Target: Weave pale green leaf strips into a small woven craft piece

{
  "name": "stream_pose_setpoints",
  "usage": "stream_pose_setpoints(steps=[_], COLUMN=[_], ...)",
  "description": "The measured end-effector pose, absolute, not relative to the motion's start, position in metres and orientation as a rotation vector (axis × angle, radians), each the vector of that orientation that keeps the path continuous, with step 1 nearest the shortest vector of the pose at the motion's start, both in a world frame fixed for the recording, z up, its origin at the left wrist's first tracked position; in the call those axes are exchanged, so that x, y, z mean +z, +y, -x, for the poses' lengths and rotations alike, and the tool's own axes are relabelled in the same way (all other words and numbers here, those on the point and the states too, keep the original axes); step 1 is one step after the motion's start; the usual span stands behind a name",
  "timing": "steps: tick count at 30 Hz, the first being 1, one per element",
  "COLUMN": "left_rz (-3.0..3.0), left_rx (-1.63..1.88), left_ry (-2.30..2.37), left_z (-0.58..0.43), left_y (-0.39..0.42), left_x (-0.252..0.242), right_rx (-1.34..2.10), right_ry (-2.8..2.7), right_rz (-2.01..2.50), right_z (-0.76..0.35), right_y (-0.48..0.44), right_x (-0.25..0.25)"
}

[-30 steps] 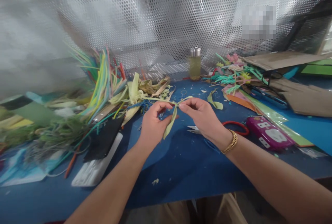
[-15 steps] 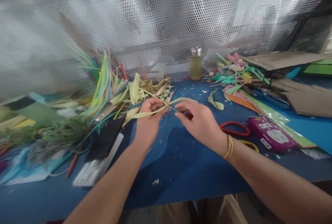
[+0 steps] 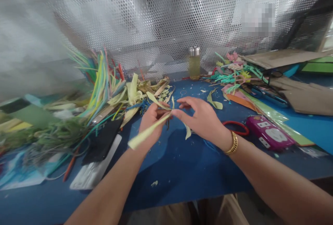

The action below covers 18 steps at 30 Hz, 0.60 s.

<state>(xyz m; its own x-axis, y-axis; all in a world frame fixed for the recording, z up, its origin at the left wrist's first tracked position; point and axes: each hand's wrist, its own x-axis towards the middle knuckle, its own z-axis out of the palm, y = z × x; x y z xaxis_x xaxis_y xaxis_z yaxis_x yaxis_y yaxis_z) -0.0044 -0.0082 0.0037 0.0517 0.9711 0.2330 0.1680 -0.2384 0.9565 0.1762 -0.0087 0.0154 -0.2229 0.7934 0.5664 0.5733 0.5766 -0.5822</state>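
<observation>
Near the middle of the head view my left hand (image 3: 153,121) is closed on pale green corn husk strips (image 3: 145,135). One strip slants down over the back of that hand, and other ends point up and back. My right hand (image 3: 201,117) is beside it, thumb tip touching the husk where the strips meet. Its fingers are spread apart from the thumb. Another pale husk end (image 3: 187,132) hangs below the right hand; its upper part is hidden. The exact joint between the fingers is too small to make out.
Behind my left hand lies a husk pile (image 3: 134,91) beside colourful pipe cleaners (image 3: 100,82). A black phone (image 3: 102,141) lies left. A bottle (image 3: 194,66) stands at the perforated screen (image 3: 166,20). Red-handled scissors (image 3: 236,127) and a purple case (image 3: 269,133) lie right.
The husk strip at my left hand has swung to slant downward over it. My right hand has gone from a pinch on the thin piece to spread fingers, its thumb touching the husk.
</observation>
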Motion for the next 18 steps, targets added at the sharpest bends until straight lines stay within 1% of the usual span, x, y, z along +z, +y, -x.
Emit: stream_pose_setpoints(steps=[2, 4, 8, 18], left_rz=[-1.605, -1.670, -1.714, -1.553], left_rx=[1.199, 1.132, 1.003, 0.887], left_ry=[1.225, 1.234, 1.224, 1.134], left_z=[0.005, 0.005, 0.006, 0.013], left_y=[-0.010, -0.011, -0.011, -0.008], left_x=[0.004, 0.006, 0.009, 0.002], right_rx=[0.502, 0.578, 0.584, 0.654], right_ry=[-1.978, -2.048, -2.157, -2.265], right_rz=[1.113, 1.094, 1.051, 1.129], right_z=[-0.174, -0.173, -0.175, -0.182], right_y=[-0.008, -0.008, -0.004, 0.005], right_x=[0.011, 0.007, 0.005, 0.015])
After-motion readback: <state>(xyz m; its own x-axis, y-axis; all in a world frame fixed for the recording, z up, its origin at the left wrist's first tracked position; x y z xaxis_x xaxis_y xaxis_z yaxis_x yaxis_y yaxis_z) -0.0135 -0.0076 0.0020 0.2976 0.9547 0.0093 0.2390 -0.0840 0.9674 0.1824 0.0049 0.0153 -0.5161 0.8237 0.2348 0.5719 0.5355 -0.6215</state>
